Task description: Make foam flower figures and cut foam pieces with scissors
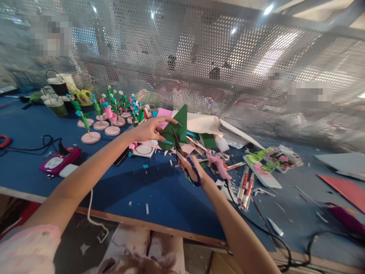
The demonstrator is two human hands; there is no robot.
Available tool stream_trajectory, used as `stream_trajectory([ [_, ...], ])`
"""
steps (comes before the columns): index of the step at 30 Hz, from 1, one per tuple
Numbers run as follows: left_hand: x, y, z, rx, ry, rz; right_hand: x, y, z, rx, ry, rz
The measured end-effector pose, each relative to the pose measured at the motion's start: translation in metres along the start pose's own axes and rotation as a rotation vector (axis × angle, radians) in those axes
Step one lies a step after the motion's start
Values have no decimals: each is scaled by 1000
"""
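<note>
My left hand (149,129) pinches a sheet of dark green paper (180,123) between thumb and fingers, holding it up above the table. A round outline is drawn on the paper's lower left part. Closed around the blue handles of a pair of scissors (194,173) is my right hand (189,166). The dark blades point up and lie against the green paper, close to the drawn circle. Whether they are cutting at this instant I cannot tell. Below the hands lie pink and white paper pieces and a white sheet with a drawn circle (144,149).
Several small paper flowers on round pink bases (90,137) stand left. A pink glue gun (219,166) with a black cord lies right, near glue sticks (245,186) and paper scraps. A purple power strip (60,161) sits at left. Behind rises a perforated metal screen (199,57).
</note>
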State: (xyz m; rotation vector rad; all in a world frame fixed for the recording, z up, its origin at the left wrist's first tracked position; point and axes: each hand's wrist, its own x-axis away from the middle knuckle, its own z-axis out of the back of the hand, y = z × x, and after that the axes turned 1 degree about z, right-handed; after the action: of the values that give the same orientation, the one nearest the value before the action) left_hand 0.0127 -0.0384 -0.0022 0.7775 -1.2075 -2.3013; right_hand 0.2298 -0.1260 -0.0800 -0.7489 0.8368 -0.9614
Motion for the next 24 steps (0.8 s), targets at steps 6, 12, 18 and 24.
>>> stream_trajectory([
  [6,0,-3,3,-21,-2,14,1,-5,1,6,-16,5],
  [12,1,1,3,-30,-17,12,0,-3,1,-6,-30,-7],
  [18,1,1,4,-83,-16,-4,1,-6,-1,-17,-14,-30],
  [24,2,4,4,-90,-33,-14,4,-6,1,-7,0,-40],
])
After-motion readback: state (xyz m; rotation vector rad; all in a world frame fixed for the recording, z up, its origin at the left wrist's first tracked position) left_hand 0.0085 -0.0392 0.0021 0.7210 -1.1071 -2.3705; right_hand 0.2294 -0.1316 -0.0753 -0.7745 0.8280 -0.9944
